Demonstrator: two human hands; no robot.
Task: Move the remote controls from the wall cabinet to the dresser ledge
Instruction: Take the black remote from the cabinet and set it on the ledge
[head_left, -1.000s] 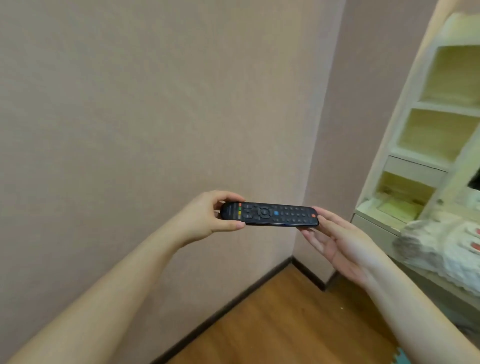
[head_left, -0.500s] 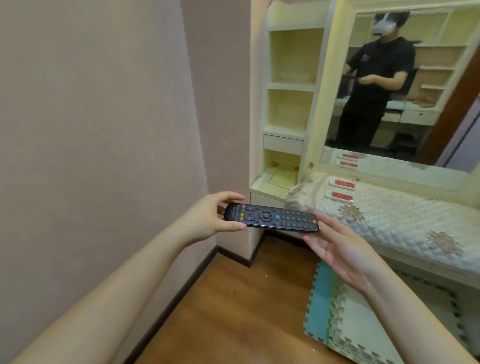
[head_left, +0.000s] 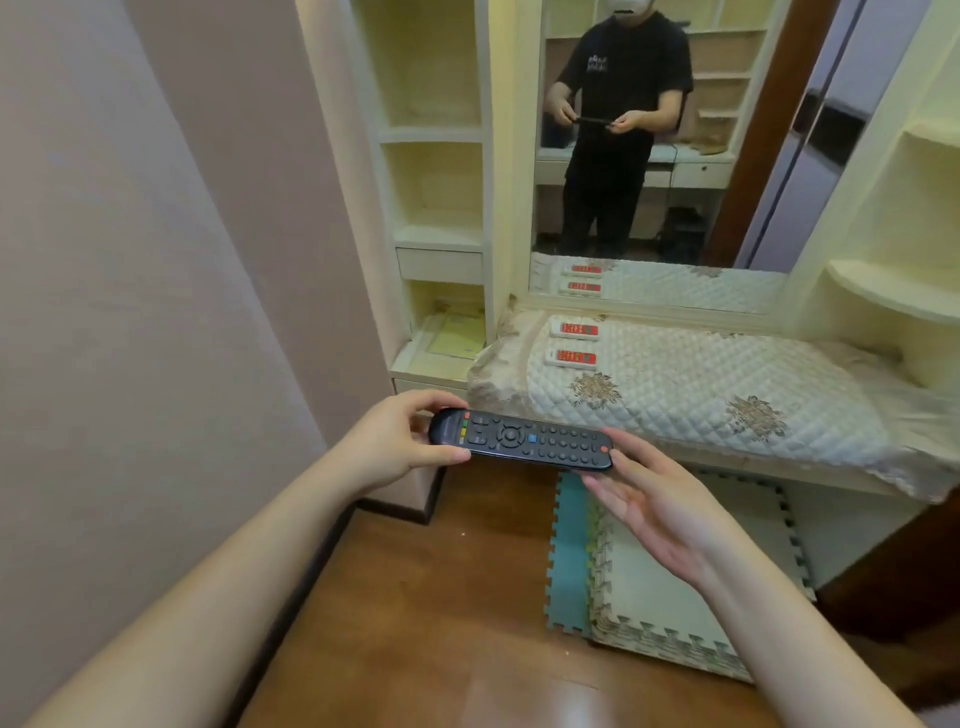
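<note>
now the cream dresser ledge with its quilted cover, lately off to the right, is faced; the long black remote control, crosswise before it, is pinched by the left hand and propped on the right hand's straight fingers.

We see a matt black plastic remote control, a quilted cream cloth cover with embroidered patches, glossy brown wood flooring, foam puzzle mats and a smooth mirror.

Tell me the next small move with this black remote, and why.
Probably carry the black remote forward to the quilted dresser ledge and set it beside the two white remotes: left hand grips one end, right hand supports the other.
</note>
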